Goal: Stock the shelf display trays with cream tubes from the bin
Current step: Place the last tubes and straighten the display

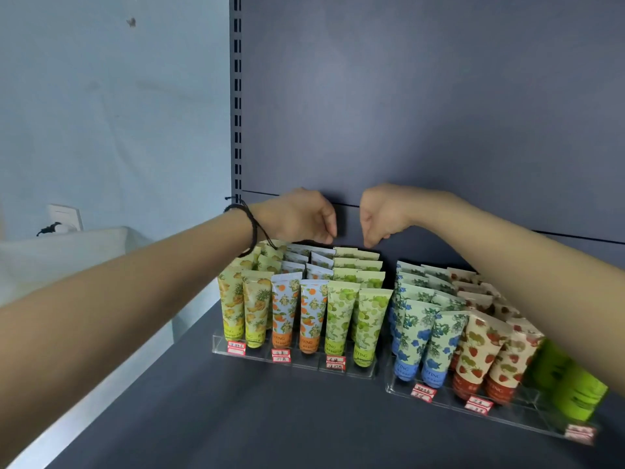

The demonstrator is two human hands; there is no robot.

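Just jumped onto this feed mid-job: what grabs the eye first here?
Two bare forearms reach in from both sides, the left hand and right hand hanging close together over the back row of the left clear acrylic tray. Standing yellow, orange and green patterned cream tubes fill it; the right clear tray holds blue-flowered and strawberry-printed tubes.

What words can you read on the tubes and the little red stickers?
"LIYING": printed low on the orange-fruit tube and the blue-flower tube.
Red stickers on the clear trays: handwriting too blurred to read.
Smaller print on the tubes: too small to read.
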